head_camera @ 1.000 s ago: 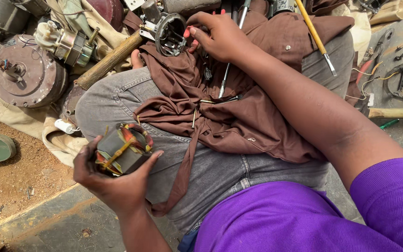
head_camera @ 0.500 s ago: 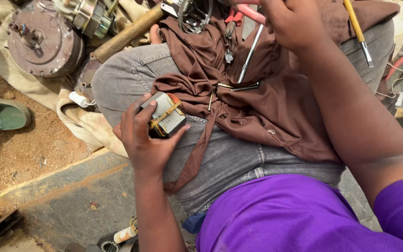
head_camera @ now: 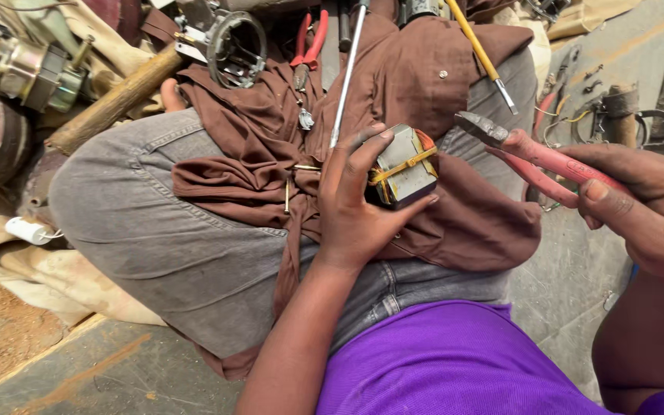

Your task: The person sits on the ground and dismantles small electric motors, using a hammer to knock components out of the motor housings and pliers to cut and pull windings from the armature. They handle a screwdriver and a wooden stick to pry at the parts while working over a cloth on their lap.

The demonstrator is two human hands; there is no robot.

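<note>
On the lap, at the centre of the view, the left hand (head_camera: 355,207) grips a small motor stator (head_camera: 403,167), a grey laminated block bound with yellow tape and showing copper winding at its upper right corner. Fingers wrap its left side and the thumb presses from below. The stator sits above a brown cloth (head_camera: 424,92) spread across grey jeans (head_camera: 163,230).

At 3 o'clock, the right hand (head_camera: 643,207) is closed around the red handles of a pair of pliers (head_camera: 536,154). The dark tips point toward 9 o'clock and stand just beside the stator, apart from it; whether the tips are parted cannot be told.

At 12 o'clock a long steel screwdriver (head_camera: 346,77) lies on the cloth, its tip near the left fingers. A second pair of red-handled pliers (head_camera: 309,42) lies just to its left. At 1 o'clock a yellow-handled screwdriver (head_camera: 479,50) rests slanted on the cloth.

At 11 o'clock sits a round metal motor housing (head_camera: 234,46), with a wooden handle (head_camera: 113,100) at 10 o'clock.
</note>
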